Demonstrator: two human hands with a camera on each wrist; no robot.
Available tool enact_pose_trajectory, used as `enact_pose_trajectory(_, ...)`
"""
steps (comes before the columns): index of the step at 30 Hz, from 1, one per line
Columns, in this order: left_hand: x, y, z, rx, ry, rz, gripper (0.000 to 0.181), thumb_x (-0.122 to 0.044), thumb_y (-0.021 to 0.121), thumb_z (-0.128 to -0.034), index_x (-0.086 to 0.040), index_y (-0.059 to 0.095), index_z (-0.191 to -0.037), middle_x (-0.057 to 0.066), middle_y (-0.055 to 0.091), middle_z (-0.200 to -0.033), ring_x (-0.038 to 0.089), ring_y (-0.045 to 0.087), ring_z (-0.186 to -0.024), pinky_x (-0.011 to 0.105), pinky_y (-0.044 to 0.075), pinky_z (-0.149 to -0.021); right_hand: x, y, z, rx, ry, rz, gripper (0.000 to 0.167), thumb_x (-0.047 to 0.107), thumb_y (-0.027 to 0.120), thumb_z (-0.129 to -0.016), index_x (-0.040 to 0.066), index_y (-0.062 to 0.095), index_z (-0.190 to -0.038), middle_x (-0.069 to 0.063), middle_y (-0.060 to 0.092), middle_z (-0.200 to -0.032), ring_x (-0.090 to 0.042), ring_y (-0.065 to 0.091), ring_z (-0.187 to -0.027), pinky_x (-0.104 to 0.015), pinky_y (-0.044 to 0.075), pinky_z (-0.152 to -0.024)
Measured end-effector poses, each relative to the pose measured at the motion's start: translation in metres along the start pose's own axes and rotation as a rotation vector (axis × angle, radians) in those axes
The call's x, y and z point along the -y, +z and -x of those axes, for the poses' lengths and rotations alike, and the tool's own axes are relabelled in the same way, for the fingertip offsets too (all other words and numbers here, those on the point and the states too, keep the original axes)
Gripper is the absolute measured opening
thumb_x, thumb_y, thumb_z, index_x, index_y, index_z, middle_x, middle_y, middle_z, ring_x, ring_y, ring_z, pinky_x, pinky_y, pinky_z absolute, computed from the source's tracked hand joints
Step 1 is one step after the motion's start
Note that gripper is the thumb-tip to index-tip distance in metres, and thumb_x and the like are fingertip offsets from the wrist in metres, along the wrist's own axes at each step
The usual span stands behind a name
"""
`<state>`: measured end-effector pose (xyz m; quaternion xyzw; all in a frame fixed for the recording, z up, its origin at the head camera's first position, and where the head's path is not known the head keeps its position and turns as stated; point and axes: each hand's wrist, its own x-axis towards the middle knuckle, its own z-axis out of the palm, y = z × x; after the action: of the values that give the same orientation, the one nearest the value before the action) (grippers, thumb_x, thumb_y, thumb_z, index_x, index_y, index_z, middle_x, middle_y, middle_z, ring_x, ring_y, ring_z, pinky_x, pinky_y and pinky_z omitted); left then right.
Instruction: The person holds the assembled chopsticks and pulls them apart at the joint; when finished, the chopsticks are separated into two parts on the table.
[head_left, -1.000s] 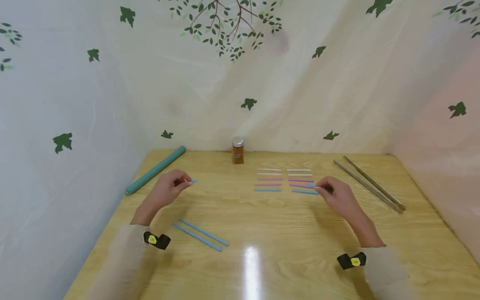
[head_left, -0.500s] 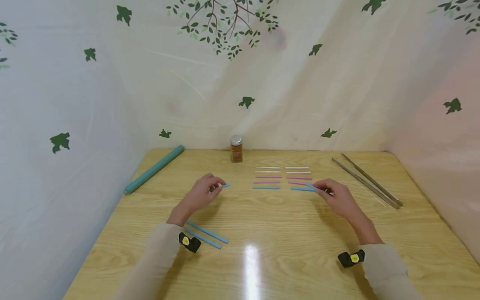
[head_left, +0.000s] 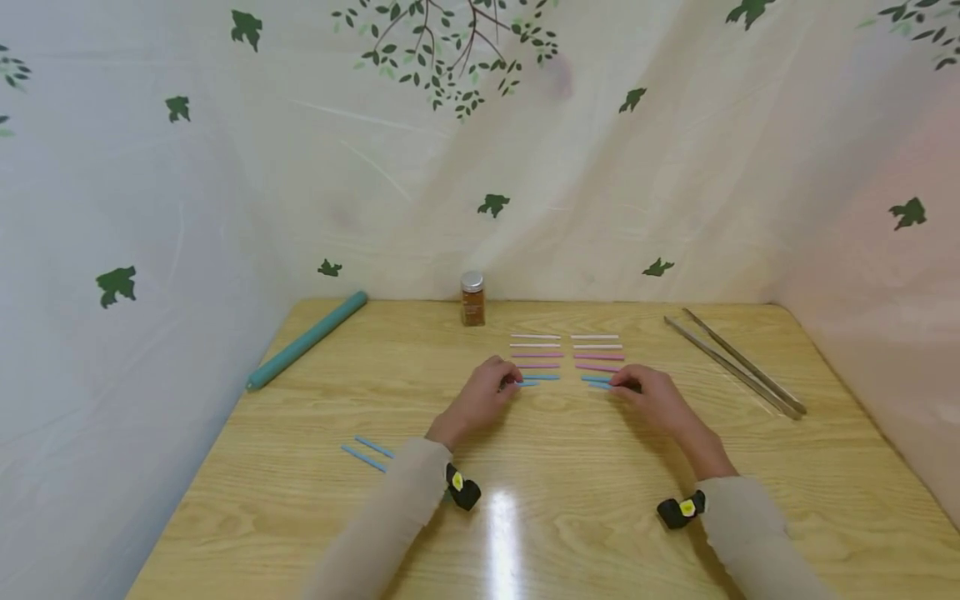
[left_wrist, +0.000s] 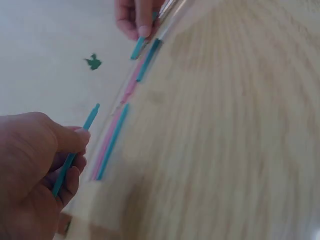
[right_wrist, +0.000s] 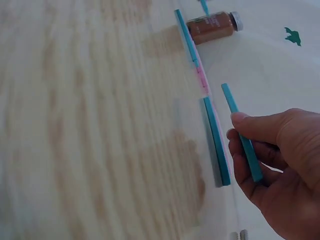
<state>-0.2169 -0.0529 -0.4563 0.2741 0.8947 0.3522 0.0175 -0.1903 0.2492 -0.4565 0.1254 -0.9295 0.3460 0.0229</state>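
Note:
My left hand pinches a short thin blue stick between thumb and fingers. In the head view it is just in front of the left column's lying blue stick. My right hand pinches another short blue stick, close to the right column's lying blue stick. Both held sticks look raised off the table in the wrist views. Behind them, pink sticks and white sticks lie in two side-by-side columns.
Two longer blue sticks lie at front left, partly hidden by my left forearm. A silver-capped jar stands at the back. A green rod lies at left, and long metal tongs at right. Cloth walls enclose the table.
My left hand has carried its blue stick rightward to the left column, its forearm now covering part of the longer blue sticks. My right hand has shifted slightly toward me with its stick.

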Motion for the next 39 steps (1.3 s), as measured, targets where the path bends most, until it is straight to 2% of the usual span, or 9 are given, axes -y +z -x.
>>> enact_pose_trajectory(5, -0.007, 0.022, -0.009, -0.018, 0.008, -0.062, 0.011, -0.004, 0.056, -0.0937, -0.002, 0.064, -0.1, 0.007, 0.057, -0.096, 0.018, 0.055, -0.091, 0.029, 0.047, -0.085, -0.002, 0.006, -0.001, 0.008, -0.004, 0.018, 0.006, 0.007, 0.068, -0.088, 0.003, 0.069, -0.092, -0.009, 0.067, -0.091, -0.018, 0.06, -0.083, -0.031, 0.049, -0.072)
enact_pose_trajectory(12, -0.012, 0.033, -0.013, -0.058, -0.017, -0.127, 0.007, -0.005, 0.058, -0.0931, -0.005, 0.064, -0.098, 0.006, 0.058, -0.097, 0.021, 0.055, -0.093, 0.032, 0.047, -0.086, -0.004, 0.009, -0.002, 0.01, -0.011, 0.044, 0.004, 0.007, 0.068, -0.087, 0.006, 0.071, -0.09, -0.009, 0.066, -0.093, -0.021, 0.06, -0.085, -0.037, 0.049, -0.075)
enact_pose_trajectory(24, -0.012, 0.039, -0.015, -0.119, -0.002, -0.201, 0.008, -0.007, 0.06, -0.0922, -0.009, 0.066, -0.097, 0.004, 0.058, -0.097, 0.021, 0.053, -0.091, 0.031, 0.045, -0.084, -0.003, 0.01, -0.005, -0.008, -0.05, 0.122, 0.005, 0.007, 0.069, -0.086, 0.007, 0.072, -0.09, -0.005, 0.065, -0.089, -0.02, 0.06, -0.082, -0.038, 0.05, -0.074)
enact_pose_trajectory(32, -0.013, 0.041, -0.018, -0.094, 0.035, -0.288, 0.012, -0.009, 0.056, -0.0957, -0.011, 0.067, -0.098, 0.002, 0.055, -0.095, 0.018, 0.051, -0.086, 0.029, 0.044, -0.081, 0.0, 0.01, -0.007, -0.016, -0.058, 0.199, 0.005, 0.008, 0.07, -0.085, 0.008, 0.073, -0.089, -0.003, 0.063, -0.086, -0.021, 0.06, -0.08, -0.042, 0.05, -0.074)
enact_pose_trajectory(39, -0.014, 0.039, -0.018, -0.081, 0.044, -0.315, 0.013, -0.01, 0.054, -0.0967, -0.011, 0.067, -0.098, 0.003, 0.056, -0.094, 0.018, 0.051, -0.085, 0.029, 0.044, -0.082, -0.001, 0.011, -0.008, -0.05, -0.089, 0.242, 0.006, 0.009, 0.072, -0.084, 0.006, 0.073, -0.089, -0.003, 0.063, -0.083, -0.022, 0.058, -0.079, -0.043, 0.048, -0.074)
